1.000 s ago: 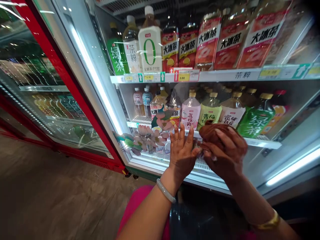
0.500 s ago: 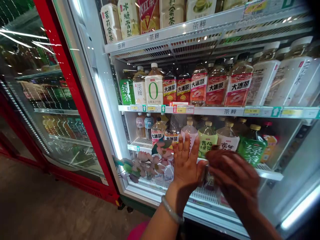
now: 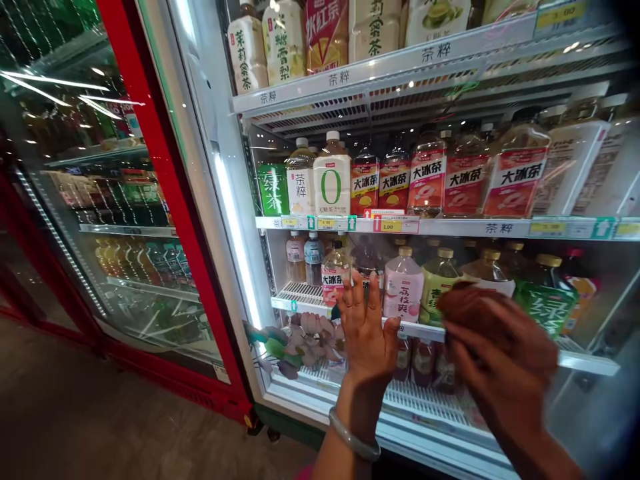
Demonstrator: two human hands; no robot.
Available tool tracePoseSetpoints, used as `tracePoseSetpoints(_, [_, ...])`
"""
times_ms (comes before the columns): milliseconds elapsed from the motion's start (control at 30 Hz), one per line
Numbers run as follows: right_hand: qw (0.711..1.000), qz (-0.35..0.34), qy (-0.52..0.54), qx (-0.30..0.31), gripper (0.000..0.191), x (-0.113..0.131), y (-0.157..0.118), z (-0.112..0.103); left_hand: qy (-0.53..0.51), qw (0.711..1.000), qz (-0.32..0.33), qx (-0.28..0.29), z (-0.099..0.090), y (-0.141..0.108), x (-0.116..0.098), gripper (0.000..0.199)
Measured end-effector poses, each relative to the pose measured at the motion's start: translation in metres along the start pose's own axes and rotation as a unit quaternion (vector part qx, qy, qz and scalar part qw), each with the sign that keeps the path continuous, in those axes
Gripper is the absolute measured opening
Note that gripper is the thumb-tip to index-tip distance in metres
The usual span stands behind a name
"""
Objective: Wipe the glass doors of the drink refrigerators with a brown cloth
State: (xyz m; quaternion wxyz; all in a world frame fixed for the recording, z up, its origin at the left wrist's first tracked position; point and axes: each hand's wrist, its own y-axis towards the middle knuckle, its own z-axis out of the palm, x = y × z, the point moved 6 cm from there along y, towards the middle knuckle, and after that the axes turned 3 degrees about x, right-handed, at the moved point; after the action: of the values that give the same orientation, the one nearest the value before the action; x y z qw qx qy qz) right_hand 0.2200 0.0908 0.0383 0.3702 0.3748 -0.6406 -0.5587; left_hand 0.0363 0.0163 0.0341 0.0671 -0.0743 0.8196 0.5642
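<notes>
My left hand [image 3: 367, 333], with a pale bangle on the wrist, is held up flat with its fingers spread. It rests on or just before the cooler's glass door, beside a flower decal [image 3: 310, 340]. Further right, my right hand [image 3: 515, 353] is closed around a crumpled brown cloth [image 3: 470, 307], blurred by motion and partly hidden by the fingers. The cloth is in front of a yellow-green labelled bottle [image 3: 435, 293]. Just right of my left hand's fingertips, a pink-labelled bottle [image 3: 403, 287] shows behind the glass.
Bottled drinks fill the cooler's shelves, with price tags along the middle shelf edge [image 3: 450, 228]. A red door frame [image 3: 175, 233] stands at the left, with another stocked cooler beyond it. Brown floor [image 3: 125, 427] shows at the lower left.
The shelves have shifted right in view. Against them, my left hand has moved left, uncovering the pink-labelled bottle. My right hand, with the cloth, has moved right, widening the gap between my hands.
</notes>
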Motion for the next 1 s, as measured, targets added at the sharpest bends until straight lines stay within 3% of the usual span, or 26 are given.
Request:
tracePoseSetpoints(67, [0.994,0.077,-0.013,-0.081,0.059,-0.004,0.015,-0.004,-0.004,1.000,-0.002,-0.013,-0.008,0.010,0.002,0.068])
tracePoseSetpoints(133, [0.989,0.078,-0.027,-0.121,0.056,0.014,0.030,0.006,-0.009,1.000,0.011,-0.022,-0.015,0.025,0.000,0.068])
tracePoseSetpoints(233, [0.996,-0.045,-0.009,-0.073,0.041,0.054,0.034,0.035,-0.011,0.999,0.037,-0.027,-0.025,0.046,-0.002,0.068])
tracePoseSetpoints(333, [0.991,-0.132,0.017,0.011,0.037,0.067,0.013,0.049,-0.005,0.998,0.059,-0.021,-0.035,0.053,0.007,0.068])
tracePoseSetpoints(433, [0.997,-0.082,-0.001,-0.001,0.043,0.048,0.013,0.036,-0.005,0.999,0.040,-0.016,-0.044,0.047,0.031,0.069])
tracePoseSetpoints(500, [0.998,-0.003,-0.015,-0.061,0.041,0.041,0.035,0.026,-0.016,1.000,0.006,-0.015,-0.048,0.043,0.050,0.069])
tracePoseSetpoints(567, [0.994,0.050,-0.015,-0.100,0.034,0.052,0.063,0.029,-0.031,0.999,-0.021,-0.013,-0.051,0.043,0.065,0.069])
tracePoseSetpoints(667, [0.998,-0.005,0.007,-0.058,0.028,0.096,0.085,0.058,-0.049,0.998,-0.045,-0.014,-0.053,0.046,0.078,0.070])
tracePoseSetpoints(767, [0.991,-0.126,0.031,0.025,0.027,0.131,0.057,0.083,-0.060,0.996,-0.061,-0.017,-0.053,0.047,0.086,0.070])
tracePoseSetpoints(833, [0.985,-0.152,0.048,0.058,0.028,0.131,0.031,0.086,-0.068,0.995,-0.063,-0.024,-0.054,0.046,0.089,0.070])
tracePoseSetpoints(900, [0.988,-0.132,0.049,0.062,0.030,0.120,0.023,0.082,-0.072,0.995,-0.066,-0.031,-0.056,0.045,0.091,0.070])
tracePoseSetpoints(1000, [0.996,-0.078,0.034,0.010,0.026,0.116,0.051,0.079,-0.078,0.994,-0.072,-0.039,-0.061,0.045,0.093,0.072])
